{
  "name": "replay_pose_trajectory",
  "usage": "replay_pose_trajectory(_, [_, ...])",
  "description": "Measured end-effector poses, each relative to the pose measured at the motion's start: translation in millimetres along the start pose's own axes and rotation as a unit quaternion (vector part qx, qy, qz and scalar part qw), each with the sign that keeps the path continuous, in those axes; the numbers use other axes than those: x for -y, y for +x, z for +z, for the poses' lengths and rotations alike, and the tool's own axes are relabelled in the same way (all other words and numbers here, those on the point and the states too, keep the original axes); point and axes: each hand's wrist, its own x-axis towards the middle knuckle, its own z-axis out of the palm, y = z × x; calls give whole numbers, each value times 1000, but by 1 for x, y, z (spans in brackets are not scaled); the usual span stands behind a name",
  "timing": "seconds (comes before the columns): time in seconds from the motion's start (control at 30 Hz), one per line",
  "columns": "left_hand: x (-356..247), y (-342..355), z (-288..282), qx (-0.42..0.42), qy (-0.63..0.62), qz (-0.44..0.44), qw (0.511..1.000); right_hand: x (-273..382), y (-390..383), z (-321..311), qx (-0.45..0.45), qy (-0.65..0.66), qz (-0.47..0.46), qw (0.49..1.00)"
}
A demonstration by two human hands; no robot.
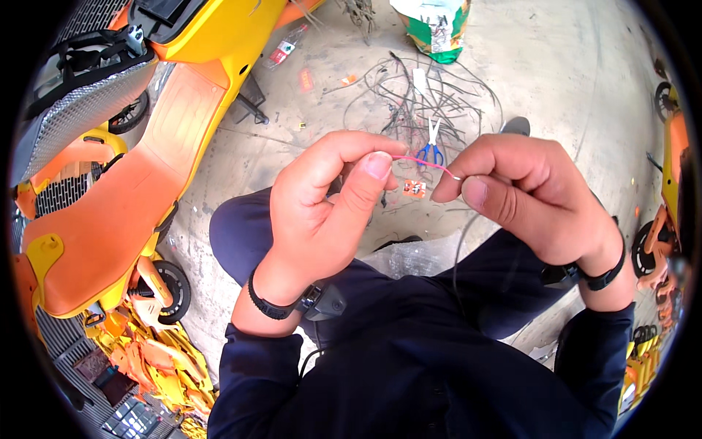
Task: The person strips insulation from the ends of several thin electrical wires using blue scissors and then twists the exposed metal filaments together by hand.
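Observation:
A thin red wire (424, 162) stretches between my two hands, above the floor in front of my lap. My left hand (333, 201) pinches one end of it between thumb and forefinger. At the other end, where a pale bare tip shows, my right hand (523, 194) closes thumb and forefinger beside the wire. Below the wire lies a small orange-and-white piece (414, 189) on the floor. Blue-handled scissors (432, 146) rest just beyond, their blades pointing away from me. A tangle of dark cables (446, 91) spreads on the floor behind the scissors.
A yellow-and-orange scooter body (139, 168) stands close on my left. Beyond the cables is a green-and-white sack (436, 28). A plastic bottle (287, 45) lies at the far left. Orange and yellow parts (157, 358) are heaped behind at lower left. More wheeled vehicles (646, 249) line the right.

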Motion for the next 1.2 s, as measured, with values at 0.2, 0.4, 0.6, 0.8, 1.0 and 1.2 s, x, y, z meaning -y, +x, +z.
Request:
replay_pose_trajectory(0.2, [-1,5,13,15,19,107,994,-9,-10,10,-71,114,-34,990])
replay_pose_trajectory(0.4, [-5,6,10,65,126,153,978,-28,-3,4,39,253,-7,967])
replay_pose_trajectory(0.6, [-4,7,9,78,167,180,966,-29,-2,-1,84,292,78,950])
replay_pose_trajectory(0.8, [-6,12,11,72,187,204,958,-34,-3,-3,77,308,44,947])
replay_pose_trajectory(1.0, [-7,13,12,60,182,200,961,-32,-4,5,-3,163,-83,983])
replay_pose_trajectory(1.2, [-8,8,14,66,113,116,985,-36,-2,3,-24,23,-203,979])
